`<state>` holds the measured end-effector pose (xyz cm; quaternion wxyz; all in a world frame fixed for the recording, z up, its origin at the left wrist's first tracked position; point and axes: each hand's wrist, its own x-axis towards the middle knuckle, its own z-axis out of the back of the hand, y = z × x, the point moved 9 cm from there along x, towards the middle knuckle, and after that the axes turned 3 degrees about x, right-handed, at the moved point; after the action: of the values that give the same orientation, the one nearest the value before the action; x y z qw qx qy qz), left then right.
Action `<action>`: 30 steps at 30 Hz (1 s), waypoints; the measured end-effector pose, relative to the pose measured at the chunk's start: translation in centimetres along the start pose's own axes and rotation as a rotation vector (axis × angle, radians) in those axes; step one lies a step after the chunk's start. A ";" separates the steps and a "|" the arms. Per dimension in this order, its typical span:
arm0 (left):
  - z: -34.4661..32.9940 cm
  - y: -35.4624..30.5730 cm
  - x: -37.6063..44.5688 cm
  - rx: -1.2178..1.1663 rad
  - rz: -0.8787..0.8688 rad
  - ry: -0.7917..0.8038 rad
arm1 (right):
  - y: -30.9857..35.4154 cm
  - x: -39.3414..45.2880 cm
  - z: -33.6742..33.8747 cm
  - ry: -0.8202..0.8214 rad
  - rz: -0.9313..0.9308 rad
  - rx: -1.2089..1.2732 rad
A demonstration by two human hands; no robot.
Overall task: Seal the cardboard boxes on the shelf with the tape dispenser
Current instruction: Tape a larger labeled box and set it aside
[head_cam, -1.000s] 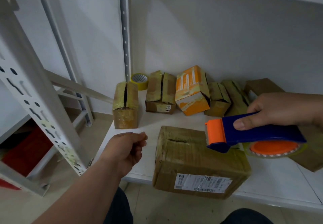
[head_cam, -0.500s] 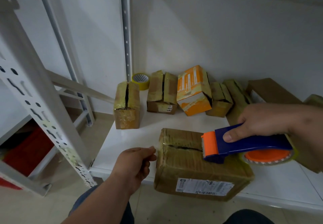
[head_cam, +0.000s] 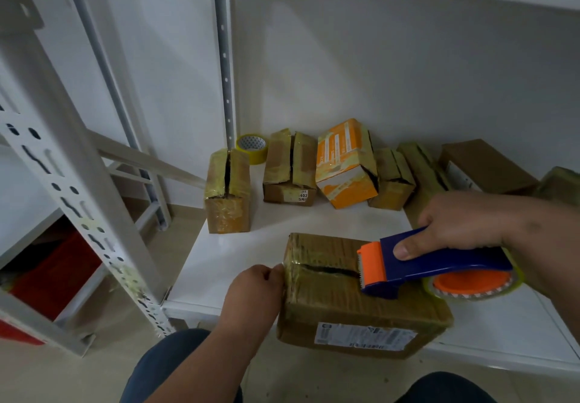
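A large brown cardboard box (head_cam: 345, 305) lies at the front edge of the white shelf (head_cam: 232, 255), its top seam split open. My right hand (head_cam: 461, 226) grips the blue handle of the tape dispenser (head_cam: 439, 266). The dispenser's orange head rests on the seam near the box's middle. My left hand (head_cam: 255, 289) is at the box's left end, with curled fingers pinching what looks like the clear tape's end against the top edge. The tape itself is hard to make out.
Several smaller boxes stand along the back: a taped brown one (head_cam: 228, 192), another (head_cam: 290, 167), an orange one (head_cam: 345, 164), more to the right (head_cam: 392, 182). A yellow tape roll (head_cam: 251, 148) sits by the rear post. A perforated upright (head_cam: 78, 198) and red bin (head_cam: 53, 274) are left.
My left hand moved right from the open shelf to the box's left end. My right hand brought the dispenser down and left onto the box's seam.
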<state>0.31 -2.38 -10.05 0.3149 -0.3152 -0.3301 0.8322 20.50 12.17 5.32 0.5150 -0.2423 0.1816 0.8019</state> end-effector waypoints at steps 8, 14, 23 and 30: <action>2.8 -6.2 -2.1 0.050 -0.442 -0.001 | -0.1 -0.3 -0.6 0.005 0.037 -0.004; -2.2 -10.1 -2.7 0.892 -0.718 0.345 | -0.2 -0.9 -0.7 0.036 0.063 0.000; -2.7 -9.5 -2.2 0.869 -0.747 0.291 | -0.1 -1.2 0.2 0.044 0.117 -0.010; -2.9 -9.4 -1.7 0.841 -0.742 0.315 | -0.2 -1.7 1.8 0.027 0.172 0.017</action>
<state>6.38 2.89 -4.20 0.7287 -0.1463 -0.0089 0.6690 20.93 11.93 7.78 0.4438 -0.2323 0.2156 0.8382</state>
